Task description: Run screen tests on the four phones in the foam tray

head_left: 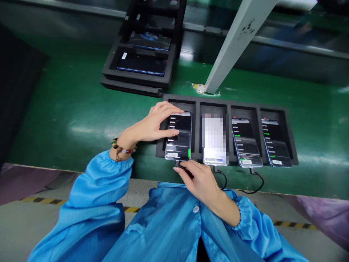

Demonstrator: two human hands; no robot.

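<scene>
At the left end of a black foam tray [293,145] lies a smartphone [178,136] with a dark, lit list on its screen. My left hand [148,125] holds this phone, fingers reaching over its top edge and thumb on the screen. Below its bottom edge, my right hand [201,182] pinches a black charging cable [177,164], whose plug is at the phone's port. To the right rest a phone with a bright, pixelated screen [215,145] and a phone with a dark list [247,142], both with cables attached. The rightmost phone [276,142] shows no cable.
Behind on the left, stacked black foam trays [109,71] hold several dark phones [141,64]. A grey metal post [231,51] rises from the green tabletop [73,109] behind the front tray. A loose cable [263,182] curls near the table's front edge.
</scene>
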